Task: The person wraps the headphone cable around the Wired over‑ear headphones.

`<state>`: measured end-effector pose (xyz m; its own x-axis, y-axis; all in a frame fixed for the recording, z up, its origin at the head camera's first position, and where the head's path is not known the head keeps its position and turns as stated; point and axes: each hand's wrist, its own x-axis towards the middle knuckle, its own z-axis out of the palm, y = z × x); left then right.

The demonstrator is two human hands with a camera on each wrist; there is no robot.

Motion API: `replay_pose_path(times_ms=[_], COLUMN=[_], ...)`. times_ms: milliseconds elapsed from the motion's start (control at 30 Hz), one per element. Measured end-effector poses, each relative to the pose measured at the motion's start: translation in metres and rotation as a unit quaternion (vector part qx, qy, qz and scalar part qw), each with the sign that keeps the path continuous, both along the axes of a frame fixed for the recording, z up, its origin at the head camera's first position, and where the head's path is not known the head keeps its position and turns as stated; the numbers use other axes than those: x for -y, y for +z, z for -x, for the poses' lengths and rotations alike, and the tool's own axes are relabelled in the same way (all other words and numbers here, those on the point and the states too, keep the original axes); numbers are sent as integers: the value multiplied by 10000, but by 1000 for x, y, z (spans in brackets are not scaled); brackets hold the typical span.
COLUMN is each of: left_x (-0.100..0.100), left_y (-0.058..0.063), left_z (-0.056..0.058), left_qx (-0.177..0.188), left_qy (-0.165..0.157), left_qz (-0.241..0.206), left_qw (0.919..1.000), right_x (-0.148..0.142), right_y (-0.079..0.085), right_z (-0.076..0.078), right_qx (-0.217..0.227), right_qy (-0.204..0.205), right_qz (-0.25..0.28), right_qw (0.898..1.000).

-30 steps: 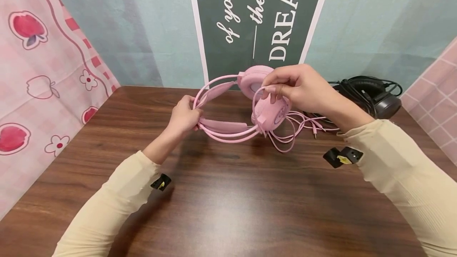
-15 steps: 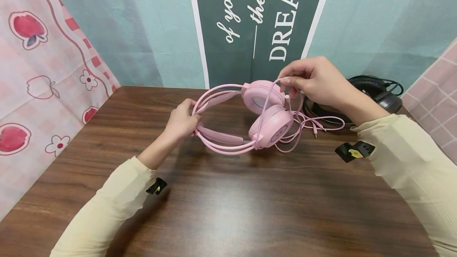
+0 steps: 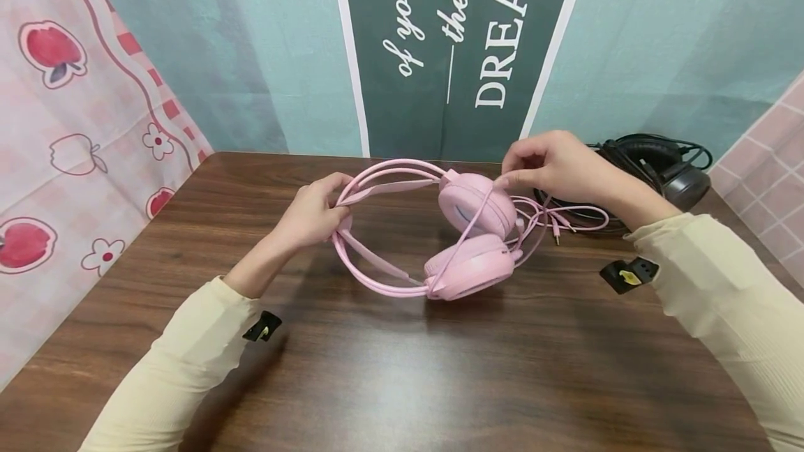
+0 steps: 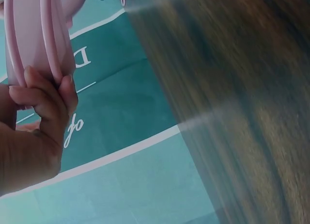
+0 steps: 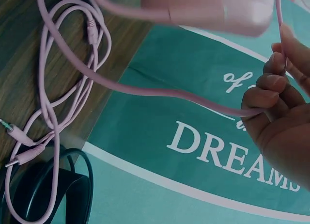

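Pink headphones are held sideways over the dark wooden table, the headband toward the left and both ear cups toward the right. My left hand grips the top of the headband; in the left wrist view its fingers curl around the two thin pink bands. With my right hand I pinch the pink cable, which stretches from the fingertips across the ear cups to the nearer one. In the right wrist view the cable passes through the curled fingers. Its slack lies coiled on the table with two plugs showing.
Black headphones with a wound black cable lie at the table's back right, behind my right forearm. A blue-green cloth with a dark printed panel hangs along the back edge. Pink patterned cloth stands at the left, pink tiles at the right.
The headphones have turned and come lower and nearer, ear cups swinging toward me. My left hand has shifted slightly left and down. My right hand has moved right, drawing the cable out from the cups.
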<state>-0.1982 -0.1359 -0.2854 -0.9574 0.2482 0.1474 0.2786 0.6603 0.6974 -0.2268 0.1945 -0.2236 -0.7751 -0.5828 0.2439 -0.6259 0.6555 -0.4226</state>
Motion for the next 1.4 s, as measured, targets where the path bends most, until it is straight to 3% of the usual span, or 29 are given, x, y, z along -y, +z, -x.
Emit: replay_pose_path(times_ms=[133, 400, 500, 600, 867, 1100, 1233, 1400], left_x=[1, 7, 10, 11, 1, -10, -10, -4], left_y=[0, 1, 2, 3, 10, 14, 13, 9], left_z=[2, 6, 7, 7, 4, 3, 2, 3], left_qx=[-182, -389, -554, -661, -798, -1078, -1159, -930], left_qy=[-341, -719, -785, -878, -1228, -1461, -1393, -1045], left_qz=[111, 192, 291, 347, 262, 160, 55, -139], left_qw=[9992, 9965, 9949, 9933, 9889, 9832, 9834, 9901], right_x=[-3, -12, -16, -18, -12, -6, -7, -13], right_y=[-3, 0, 0, 0, -1, -4, -5, -10], right_z=[-1, 3, 5, 6, 9, 13, 14, 16], right_qx=[135, 451, 436, 484, 596, 652, 791, 998], right_qy=[97, 1197, 1331, 1158, 208, 140, 150, 37], right_qz=[-216, -298, -351, -200, 202, 132, 66, -51], right_qw=[9996, 9913, 9895, 9919, 9978, 9977, 9967, 9950])
